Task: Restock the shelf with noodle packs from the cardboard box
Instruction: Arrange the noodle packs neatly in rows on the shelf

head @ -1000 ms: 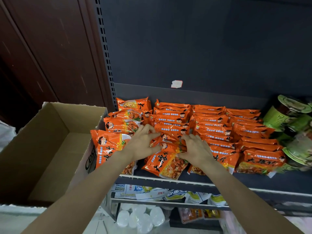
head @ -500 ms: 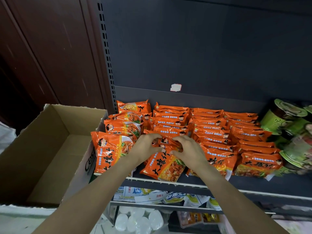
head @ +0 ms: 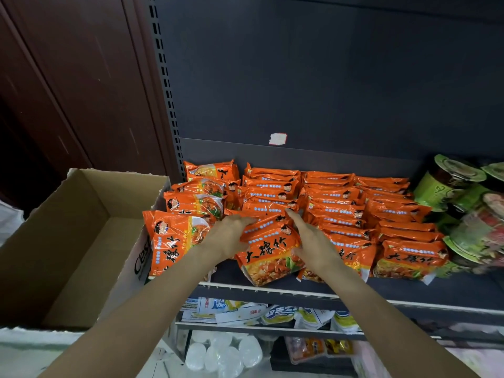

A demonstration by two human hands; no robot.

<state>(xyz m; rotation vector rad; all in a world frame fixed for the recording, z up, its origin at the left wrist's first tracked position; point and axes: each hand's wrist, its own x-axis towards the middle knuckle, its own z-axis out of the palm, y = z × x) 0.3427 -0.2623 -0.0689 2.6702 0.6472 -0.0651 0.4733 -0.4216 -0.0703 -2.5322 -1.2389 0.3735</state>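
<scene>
My hands square up an orange pack at the shelf's front edge.

My left hand [head: 227, 238] and right hand [head: 313, 242] flank the pack [head: 268, 246], fingers straight and pressing its sides, on the shelf [head: 409, 293] amid stacked rows; the box [head: 54, 241] stands left.

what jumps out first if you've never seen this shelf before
The rows of bright orange noodle packs filling the dark shelf catch the eye first, with the left hand and right hand flanking the front pack of the second row. Left of the shelf sits an open cardboard box, and green-lidded cups crowd the right end.
</scene>
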